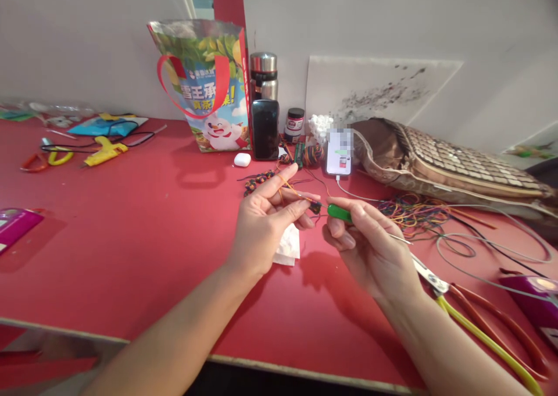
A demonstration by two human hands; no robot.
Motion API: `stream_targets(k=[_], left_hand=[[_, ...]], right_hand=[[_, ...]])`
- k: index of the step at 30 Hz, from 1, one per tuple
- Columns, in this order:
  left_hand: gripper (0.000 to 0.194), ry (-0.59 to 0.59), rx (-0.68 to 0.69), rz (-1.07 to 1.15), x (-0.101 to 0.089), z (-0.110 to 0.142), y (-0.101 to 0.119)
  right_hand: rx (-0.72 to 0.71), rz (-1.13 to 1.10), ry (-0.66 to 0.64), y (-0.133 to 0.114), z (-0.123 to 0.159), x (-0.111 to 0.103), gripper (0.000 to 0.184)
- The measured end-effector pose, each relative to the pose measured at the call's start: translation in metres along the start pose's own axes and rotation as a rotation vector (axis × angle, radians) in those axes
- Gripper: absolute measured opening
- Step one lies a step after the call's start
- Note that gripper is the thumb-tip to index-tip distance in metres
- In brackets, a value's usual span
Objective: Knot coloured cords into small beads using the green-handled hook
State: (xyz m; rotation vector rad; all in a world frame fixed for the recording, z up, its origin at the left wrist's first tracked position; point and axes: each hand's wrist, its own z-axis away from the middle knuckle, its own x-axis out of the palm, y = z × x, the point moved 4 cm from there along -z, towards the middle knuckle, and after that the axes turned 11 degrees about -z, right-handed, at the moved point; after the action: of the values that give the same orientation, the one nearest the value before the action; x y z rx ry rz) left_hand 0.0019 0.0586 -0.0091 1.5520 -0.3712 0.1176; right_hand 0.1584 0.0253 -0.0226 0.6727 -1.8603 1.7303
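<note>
My left hand (265,224) is closed, pinching a small dark multicoloured piece of crochet (314,207) between thumb and fingers. An orange strand of yarn (285,182) runs over its raised index finger. In my right hand (375,250) is a crochet hook with a green handle (339,213), gripped between thumb and fingers. The hook's thin shaft points left to the crochet piece; its tip is too small to make out. Beneath the left hand lies a white paper tissue (288,246). Behind it is a braided multicoloured cord (258,182), partly hidden by the fingers.
Large scissors (440,288) lie beside my right forearm, near tangled yarn (412,214) and a white cable (440,250). At the back stand a gift bag (209,88), a thermos (264,73), two phones (265,129) and a jar (294,124). A yellow glue gun (106,151) lies left.
</note>
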Motion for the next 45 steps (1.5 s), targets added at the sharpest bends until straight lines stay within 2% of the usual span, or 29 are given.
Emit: stream_targets(k=[7,11,16,28,36,40,45], left_hand=[[0.059,-0.053,-0.083,0.108,0.001,-0.001,-0.008],[0.062,-0.043,-0.041,0.075,-0.001,-0.001,-0.007],[0.072,-0.032,0.017,0.006,0.0,0.0,0.0],[0.08,0.051,0.001,-0.107,-0.003,-0.002,-0.001],[0.082,0.045,-0.012,-0.106,-0.004,-0.002,-0.001],[0.082,0.049,-0.038,-0.134,-0.005,-0.003,-0.001],[0.097,-0.002,-0.064,-0.099,-0.002,-0.004,-0.002]], right_hand=[[-0.05,0.054,-0.065,-0.005,-0.001,-0.001,0.022],[-0.054,0.034,-0.052,-0.002,-0.004,-0.001,0.02],[0.004,-0.032,-0.056,0.003,-0.004,0.001,0.02],[0.118,-0.129,0.002,0.015,-0.007,-0.005,0.023],[0.077,-0.021,0.007,0.008,-0.01,-0.009,0.03],[0.002,0.1,-0.005,0.006,-0.011,-0.011,0.031],[-0.03,0.191,-0.128,-0.004,-0.004,-0.007,0.03]])
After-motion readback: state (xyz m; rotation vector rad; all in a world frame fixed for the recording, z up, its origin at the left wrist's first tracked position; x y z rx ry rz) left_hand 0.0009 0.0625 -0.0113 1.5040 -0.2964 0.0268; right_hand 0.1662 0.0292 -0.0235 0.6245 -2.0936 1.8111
